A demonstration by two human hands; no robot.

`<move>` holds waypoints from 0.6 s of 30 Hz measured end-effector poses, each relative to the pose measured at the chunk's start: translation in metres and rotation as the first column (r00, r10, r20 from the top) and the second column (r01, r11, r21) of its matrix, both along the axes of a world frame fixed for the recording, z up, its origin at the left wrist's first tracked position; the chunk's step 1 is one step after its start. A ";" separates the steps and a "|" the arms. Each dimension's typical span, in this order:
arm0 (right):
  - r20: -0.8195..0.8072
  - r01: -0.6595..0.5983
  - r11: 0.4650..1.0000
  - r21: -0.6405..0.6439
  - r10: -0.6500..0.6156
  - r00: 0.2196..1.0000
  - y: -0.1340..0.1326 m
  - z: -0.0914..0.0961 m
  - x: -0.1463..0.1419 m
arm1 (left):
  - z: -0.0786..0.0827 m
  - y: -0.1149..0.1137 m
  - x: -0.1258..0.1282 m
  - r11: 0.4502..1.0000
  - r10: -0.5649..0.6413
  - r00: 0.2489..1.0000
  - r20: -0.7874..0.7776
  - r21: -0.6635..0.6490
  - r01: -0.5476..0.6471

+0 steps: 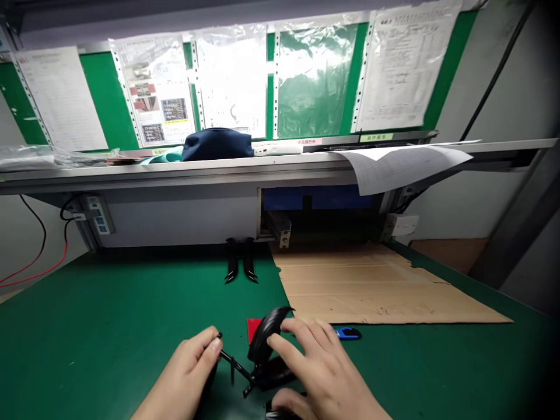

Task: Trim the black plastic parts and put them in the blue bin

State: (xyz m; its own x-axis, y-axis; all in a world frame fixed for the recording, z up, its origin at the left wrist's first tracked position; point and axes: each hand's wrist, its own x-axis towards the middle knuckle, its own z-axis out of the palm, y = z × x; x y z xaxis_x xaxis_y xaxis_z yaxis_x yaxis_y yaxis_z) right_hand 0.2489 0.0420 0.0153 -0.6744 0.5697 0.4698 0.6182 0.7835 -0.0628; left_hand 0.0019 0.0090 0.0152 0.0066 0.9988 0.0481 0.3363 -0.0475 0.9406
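A glossy black assembly with a curved, fin-like shell (266,337) and a thin black rod (236,366) is in front of me above the green table. My left hand (188,370) pinches the rod's far left end between thumb and fingers. On the other side, my right hand (321,367) has its fingertips on the shell's right edge, with its thumb lower, by another black piece (282,414) at the bottom edge. The lower parts of the assembly are partly hidden by my right hand. Behind the shell shows a small red square (252,328).
Two curved black pieces (238,262) lie at the back of the green table (131,315). A cardboard sheet (359,286) covers the right rear, with a blue-and-black tool (349,333) at its front edge. Above runs a shelf (184,173) with a dark blue pouch (217,144) and loose paper (394,166).
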 end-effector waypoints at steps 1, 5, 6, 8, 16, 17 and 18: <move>0.016 -0.035 0.995 0.098 0.034 0.999 -0.001 0.003 0.000 | 0.002 -0.002 0.002 0.996 -0.085 0.989 -0.124 0.008 0.087; 0.143 -0.180 0.964 0.195 0.154 0.978 -0.001 -0.008 -0.008 | -0.003 -0.006 0.008 0.918 -0.344 0.902 -0.261 0.107 0.382; 0.170 -0.217 0.970 0.109 0.197 0.966 0.000 -0.015 -0.011 | -0.006 -0.006 0.008 0.896 -0.389 0.893 -0.226 0.132 0.424; 0.173 -0.239 0.969 -0.055 0.245 0.954 0.003 -0.029 -0.015 | -0.014 -0.005 0.009 0.879 -0.448 0.888 -0.106 0.132 0.459; -0.264 0.222 0.969 -0.107 -0.243 0.933 0.005 -0.017 -0.003 | -0.038 0.006 0.021 0.981 -0.018 0.749 0.662 -0.134 0.142; -0.269 0.125 0.987 -0.103 -0.149 0.951 0.003 -0.017 -0.004 | -0.040 0.005 0.023 0.976 -0.036 0.696 0.717 -0.123 0.178; -0.245 0.026 0.997 -0.077 -0.044 0.968 0.001 -0.018 -0.006 | -0.041 0.004 0.026 0.965 -0.080 0.642 0.763 -0.103 0.242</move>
